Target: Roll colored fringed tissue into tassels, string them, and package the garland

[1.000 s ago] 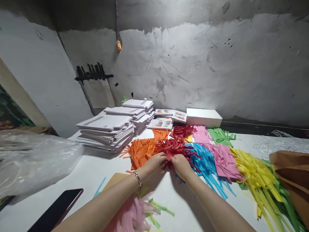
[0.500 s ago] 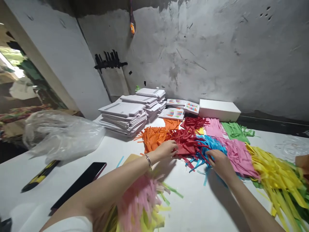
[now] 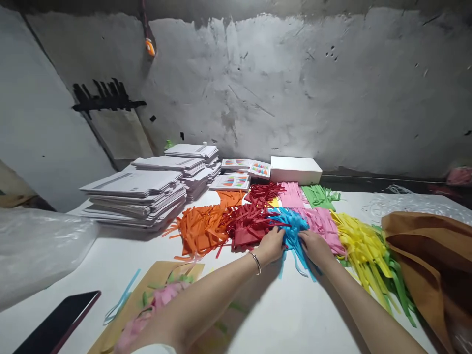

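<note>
Both hands are on a bundle of blue fringed tissue-like strips in the middle of the table. My left hand is closed on the bundle's left side, with its fingertips partly hidden among the strips. On the right side, my right hand pinches the same bundle. Blue strips hang down between the two hands. A red fringed bundle lies just left, and an orange one lies beyond it. To the right are a pink bundle and a yellow bundle with green strips below it.
Stacks of flat white cartons stand at the back left. Printed boxes and a white box sit by the wall. A phone, brown paper and plastic are at left; a brown bag is at right.
The view has turned right, showing more of the brown bag. My left hand has moved from the red bundle to the blue one; both hands now hold the blue strips.
</note>
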Available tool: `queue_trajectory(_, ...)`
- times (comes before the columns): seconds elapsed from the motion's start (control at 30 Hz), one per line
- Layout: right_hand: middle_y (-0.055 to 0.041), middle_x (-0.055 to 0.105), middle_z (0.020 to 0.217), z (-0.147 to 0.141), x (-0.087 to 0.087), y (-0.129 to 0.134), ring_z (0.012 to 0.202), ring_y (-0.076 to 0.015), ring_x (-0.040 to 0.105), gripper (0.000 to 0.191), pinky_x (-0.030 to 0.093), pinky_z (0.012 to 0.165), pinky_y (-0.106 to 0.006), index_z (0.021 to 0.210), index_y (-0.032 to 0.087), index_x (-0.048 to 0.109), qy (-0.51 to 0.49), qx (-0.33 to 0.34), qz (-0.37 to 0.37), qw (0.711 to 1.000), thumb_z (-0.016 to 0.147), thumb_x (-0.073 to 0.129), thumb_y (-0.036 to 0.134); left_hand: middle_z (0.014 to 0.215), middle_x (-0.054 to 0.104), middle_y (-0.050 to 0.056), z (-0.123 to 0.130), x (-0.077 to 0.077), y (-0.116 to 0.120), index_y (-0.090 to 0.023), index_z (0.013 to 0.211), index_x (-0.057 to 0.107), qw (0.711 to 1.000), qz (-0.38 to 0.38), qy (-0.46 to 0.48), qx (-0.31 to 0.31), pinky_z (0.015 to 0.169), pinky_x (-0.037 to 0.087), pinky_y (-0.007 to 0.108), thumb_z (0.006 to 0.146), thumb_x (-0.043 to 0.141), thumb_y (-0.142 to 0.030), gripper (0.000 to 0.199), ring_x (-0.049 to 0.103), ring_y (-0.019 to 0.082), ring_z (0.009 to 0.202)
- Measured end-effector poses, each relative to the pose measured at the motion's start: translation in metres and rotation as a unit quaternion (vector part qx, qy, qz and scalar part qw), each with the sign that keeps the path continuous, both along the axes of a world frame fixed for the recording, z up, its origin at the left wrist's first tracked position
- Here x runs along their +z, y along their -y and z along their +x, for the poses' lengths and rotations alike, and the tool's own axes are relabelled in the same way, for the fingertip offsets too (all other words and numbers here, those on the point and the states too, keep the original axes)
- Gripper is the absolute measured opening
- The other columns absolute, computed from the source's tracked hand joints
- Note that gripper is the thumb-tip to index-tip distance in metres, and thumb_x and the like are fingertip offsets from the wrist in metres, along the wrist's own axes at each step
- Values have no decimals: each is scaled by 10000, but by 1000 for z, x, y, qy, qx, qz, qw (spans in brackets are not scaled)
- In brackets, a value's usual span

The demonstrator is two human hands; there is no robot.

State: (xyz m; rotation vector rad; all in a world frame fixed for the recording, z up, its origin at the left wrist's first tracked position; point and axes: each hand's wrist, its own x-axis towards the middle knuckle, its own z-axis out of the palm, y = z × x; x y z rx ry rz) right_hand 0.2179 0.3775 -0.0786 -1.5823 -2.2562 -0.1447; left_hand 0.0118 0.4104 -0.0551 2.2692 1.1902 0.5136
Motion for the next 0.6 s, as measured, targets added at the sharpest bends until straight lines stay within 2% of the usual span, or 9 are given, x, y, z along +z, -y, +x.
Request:
queue_trajectory(0.07,-66,655,1168,-7,-3,8,1024,-206,654,241,555,890,-425,1150,167,638,-13,3,9,1000,974,624,331,1320,586,107,1,-5,-7,-176,1279,581,998,-35,52,28,967,521,506,950,643,-314,362,602,275,1153)
queue_trajectory(0.17,-58,663,1157,-33,-13,19,1015,-196,656,212,555,890,-414,1137,174,646,-32,29,13,999,974,624,307,1252,622,100,2,-8,-19,-169,1279,578,983,-115,130,68,899,563,462,961,631,-319,355,645,246,1062)
queue_trajectory(0.23,-82,647,1228,-48,-20,20,1108,-228,635,250,527,958,-453,1199,175,628,-53,22,25,998,966,622,266,1207,638,94,4,-10,-24,-163,1271,578,964,-175,176,92,839,586,423,968,622,-324,346,665,224,992)
queue_trajectory(0.33,-187,503,1438,-49,-20,12,1332,-322,492,433,443,1069,-516,1377,143,512,-102,-48,62,992,958,584,227,1177,645,88,6,-12,-25,-161,1263,580,931,-245,245,114,795,597,394,972,617,-326,336,671,209,946)
queue_trajectory(0.43,-242,348,1533,-27,-9,6,1416,-347,382,522,427,1081,-533,1492,122,347,-156,-134,101,974,1014,464,295,1168,645,86,7,-14,-20,-161,1260,579,898,-284,310,133,781,598,384,971,618,-322,333,671,204,933)
queue_trajectory(0.5,-201,446,1462,-13,-2,8,1343,-318,472,440,453,1050,-530,1444,149,411,-172,-150,111,967,1036,440,311,1160,647,84,9,-14,-18,-160,1255,581,878,-296,348,146,774,598,378,971,619,-317,327,671,200,923)
queue_trajectory(0.6,-75,649,1172,-12,4,17,1023,-206,654,242,549,901,-429,1192,169,611,-155,-87,90,980,1005,563,315,1132,653,77,16,-13,-14,-157,1241,587,856,-297,386,172,753,600,362,972,619,-309,311,673,190,895)
